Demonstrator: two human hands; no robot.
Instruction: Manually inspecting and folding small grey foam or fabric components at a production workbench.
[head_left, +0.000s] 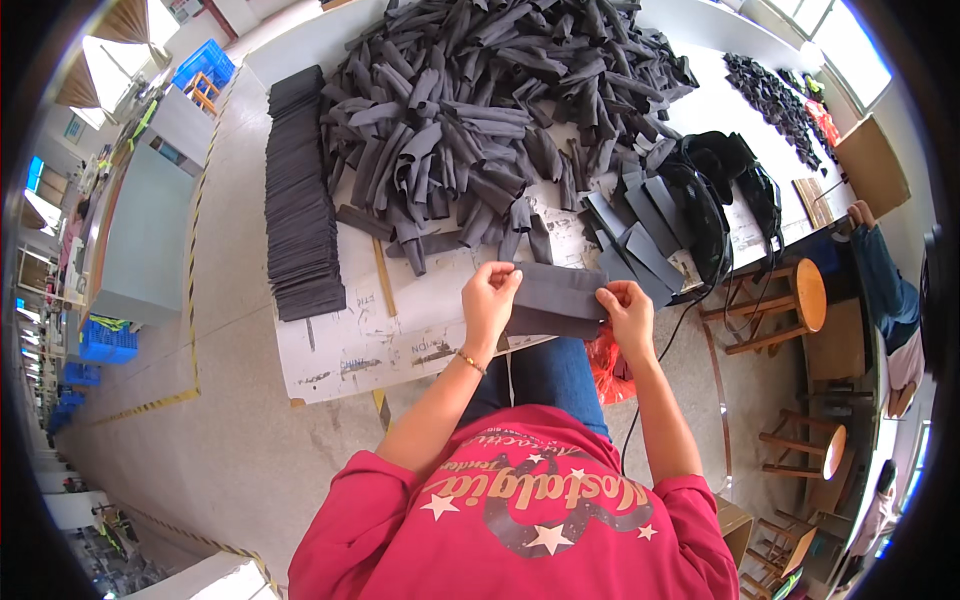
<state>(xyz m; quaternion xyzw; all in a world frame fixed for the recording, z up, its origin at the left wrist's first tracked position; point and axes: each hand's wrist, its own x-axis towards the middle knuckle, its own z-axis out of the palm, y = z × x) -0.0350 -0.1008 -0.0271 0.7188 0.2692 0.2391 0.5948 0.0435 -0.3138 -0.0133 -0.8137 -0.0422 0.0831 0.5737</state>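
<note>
A dark grey, flat fabric piece (557, 293) is stretched between my two hands just over the table's near edge. My left hand (490, 300) pinches its left end between thumb and fingers. At the other end, my right hand (628, 312) grips the right edge the same way. The lower part of the piece hangs toward my lap. Right beyond it lies a big loose heap of curled dark grey fabric pieces (450, 140). Flat grey pieces (640, 235) fan out near my right hand.
A long, neat stack of dark pieces (300, 200) lines the left side of the white table (330, 360). Black bundled items (715, 190) with cords lie at the right. Wooden stools (805, 295) stand on the right; a red plastic bag (608, 368) hangs below the edge.
</note>
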